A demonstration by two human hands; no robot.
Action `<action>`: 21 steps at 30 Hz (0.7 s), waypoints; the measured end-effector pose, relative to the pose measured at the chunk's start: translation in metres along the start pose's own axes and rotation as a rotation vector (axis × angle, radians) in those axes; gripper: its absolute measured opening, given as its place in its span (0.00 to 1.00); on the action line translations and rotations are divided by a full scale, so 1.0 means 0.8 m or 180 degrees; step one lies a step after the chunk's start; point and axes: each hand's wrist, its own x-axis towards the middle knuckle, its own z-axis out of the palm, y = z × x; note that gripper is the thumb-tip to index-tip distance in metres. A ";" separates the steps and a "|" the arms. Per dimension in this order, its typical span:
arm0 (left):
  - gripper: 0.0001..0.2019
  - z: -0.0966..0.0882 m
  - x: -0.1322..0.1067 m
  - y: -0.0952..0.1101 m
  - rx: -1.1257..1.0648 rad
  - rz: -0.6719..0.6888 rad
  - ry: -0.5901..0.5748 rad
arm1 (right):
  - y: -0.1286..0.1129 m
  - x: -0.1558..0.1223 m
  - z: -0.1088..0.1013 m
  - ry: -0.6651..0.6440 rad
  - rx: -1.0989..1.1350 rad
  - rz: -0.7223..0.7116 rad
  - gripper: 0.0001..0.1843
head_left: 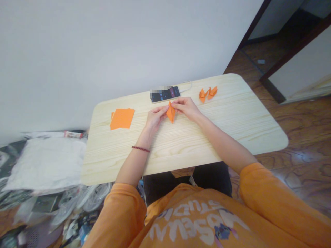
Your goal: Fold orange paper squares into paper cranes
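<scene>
Between my two hands is a folded orange origami paper (170,113), shaped like a narrow diamond with a crease down its middle. My left hand (155,117) pinches its left edge with thumb and fingers. On the other side, my right hand (186,107) grips the upper right edge near the top point. Just behind the paper lies a phone (165,94) with its screen lit. To the right sit two finished-looking orange paper cranes (203,95), (212,92), close together. A stack of square orange paper sheets (122,118) lies to the left of my left hand.
The pale wood-grain table (186,148) has rounded corners and stands against a white wall. A white cable (186,89) runs from the phone's right end. Left of the table are a white bag (49,163) and assorted clutter on the floor.
</scene>
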 end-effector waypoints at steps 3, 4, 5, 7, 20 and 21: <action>0.11 -0.002 0.001 0.001 0.0044 -0.0062 -0.0077 | 0.003 0.001 -0.002 -0.0059 -0.0005 -0.0032 0.09; 0.11 -0.003 0.001 0.001 0.0069 -0.0071 -0.0095 | 0.004 0.001 -0.003 -0.0080 -0.0008 -0.0037 0.09; 0.11 -0.004 0.002 0.000 0.0091 -0.0079 -0.0102 | 0.004 0.002 -0.003 -0.0094 -0.0014 -0.0036 0.09; 0.10 -0.004 0.002 0.000 0.0116 -0.0097 -0.0103 | 0.005 0.002 -0.004 -0.0098 -0.0027 -0.0003 0.09; 0.16 -0.001 0.004 -0.010 0.0232 0.0275 -0.0021 | 0.004 0.002 0.004 0.0218 0.0145 0.0081 0.07; 0.16 -0.001 0.005 -0.012 0.0237 0.0321 -0.0008 | 0.004 0.002 0.005 0.0236 0.0158 0.0066 0.06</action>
